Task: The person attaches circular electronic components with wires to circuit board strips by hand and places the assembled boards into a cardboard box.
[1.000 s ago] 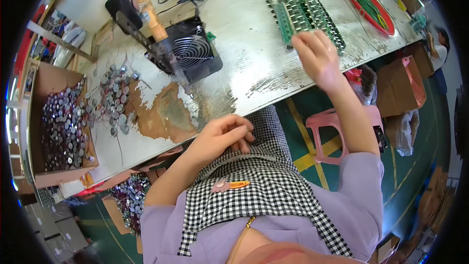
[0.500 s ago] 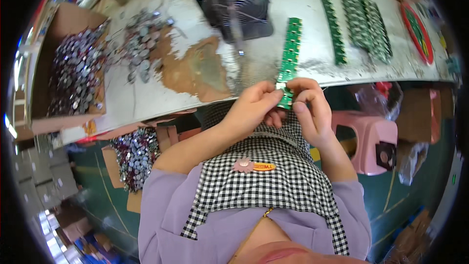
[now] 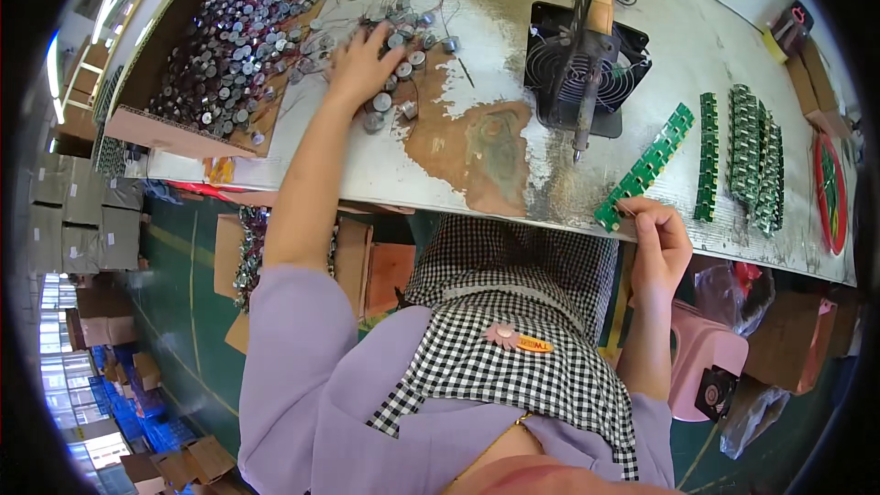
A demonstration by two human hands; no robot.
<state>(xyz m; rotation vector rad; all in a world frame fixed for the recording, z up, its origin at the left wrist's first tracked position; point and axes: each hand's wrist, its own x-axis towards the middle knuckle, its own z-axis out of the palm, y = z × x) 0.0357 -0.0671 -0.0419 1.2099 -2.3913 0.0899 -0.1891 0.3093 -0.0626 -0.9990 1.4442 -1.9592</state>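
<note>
My left hand (image 3: 360, 69) reaches out over the table among loose small round metal motors (image 3: 417, 59) with thin wires. Its fingers are spread, touching or just above them; nothing shows in its grasp. At the table's front edge, my right hand (image 3: 658, 243) pinches the near end of a long green circuit board strip (image 3: 653, 158) between thumb and finger. The strip slants away to the far right, lying on or close to the tabletop. Beyond it, to the left, a soldering iron (image 3: 587, 96) points down in front of a black fan (image 3: 550, 60).
A cardboard box (image 3: 174, 133) full of motors stands at the left. More green strips (image 3: 756, 160) lie in rows at the right, beside a red oval ring (image 3: 830, 192). Below the table are another box of motors (image 3: 249, 261) and a pink stool (image 3: 697, 357).
My left hand has left the green strip and gone far left to the loose motors. My right hand keeps the strip, now tilted to the right. The view has shifted too.
</note>
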